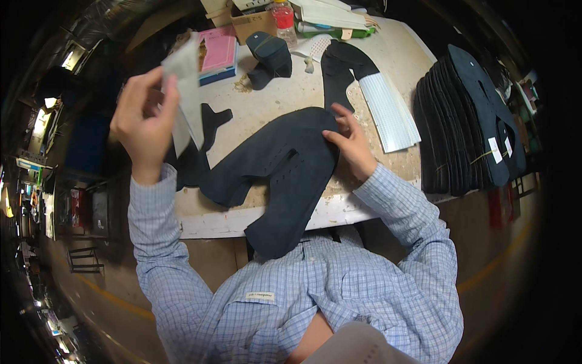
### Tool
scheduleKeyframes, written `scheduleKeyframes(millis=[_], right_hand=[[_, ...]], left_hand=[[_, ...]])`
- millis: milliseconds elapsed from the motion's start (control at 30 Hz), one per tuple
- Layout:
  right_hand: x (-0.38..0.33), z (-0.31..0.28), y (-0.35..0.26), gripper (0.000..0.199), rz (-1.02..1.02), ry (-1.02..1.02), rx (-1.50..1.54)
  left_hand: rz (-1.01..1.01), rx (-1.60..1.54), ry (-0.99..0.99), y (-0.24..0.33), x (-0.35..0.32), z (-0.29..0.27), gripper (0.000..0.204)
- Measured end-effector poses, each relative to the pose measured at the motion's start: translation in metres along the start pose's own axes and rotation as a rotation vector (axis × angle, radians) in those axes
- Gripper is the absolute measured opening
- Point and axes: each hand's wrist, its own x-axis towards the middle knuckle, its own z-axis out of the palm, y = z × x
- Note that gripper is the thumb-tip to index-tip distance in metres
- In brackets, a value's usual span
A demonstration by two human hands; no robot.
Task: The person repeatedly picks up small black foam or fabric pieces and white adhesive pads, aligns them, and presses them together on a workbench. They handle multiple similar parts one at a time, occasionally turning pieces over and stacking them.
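Two hands at work: left hand (143, 121) pinches a raised white sheet (185, 91), right hand (351, 145) presses spread fingers on the dark cutout (285, 176), likely awaiting the sheet's careful alignment.

cardboard box (251, 21): top cut off | dark cutout (191, 161): partly behind left hand (144, 124)

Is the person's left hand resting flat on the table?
No, the left hand is raised above the table, holding a pale sheet up in the air.
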Motion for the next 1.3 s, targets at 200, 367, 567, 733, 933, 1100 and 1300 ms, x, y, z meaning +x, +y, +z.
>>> scheduleKeyframes(millis=[200, 367, 567, 733, 933, 1100, 1300], right_hand=[[-0.015, -0.043, -0.023, 0.032, -0.413, 0.188, -0.179], [-0.029, -0.054, -0.041, 0.019, -0.592, 0.214, -0.425], [-0.011, -0.043, -0.05, 0.015, -0.696, -0.025, -0.735], [0.009, -0.001, -0.06, 0.018, -0.865, -0.187, -0.799], [0.008, 0.041, -0.066, 0.017, -0.853, -0.273, -0.606], [0.007, 0.042, -0.06, 0.012, -0.829, -0.226, -0.622], [0.009, 0.042, -0.05, 0.011, -0.928, -0.193, -0.608]], left_hand=[[-0.008, -0.606, -0.58, 0.087, -0.035, 0.04, 0.025], [-0.033, -0.763, -0.783, 0.049, -0.038, 0.089, 0.034], [0.026, -0.459, -0.979, 0.0, -0.067, 0.095, 0.031], [-0.286, -0.508, -0.974, 0.004, -0.078, 0.075, 0.021], [-0.628, -0.726, -0.667, 0.037, -0.09, 0.031, 0.019], [-0.868, -0.945, -0.54, 0.041, -0.115, 0.028, 0.019], [-0.945, -0.944, -0.498, 0.034, -0.128, 0.039, 0.019]])
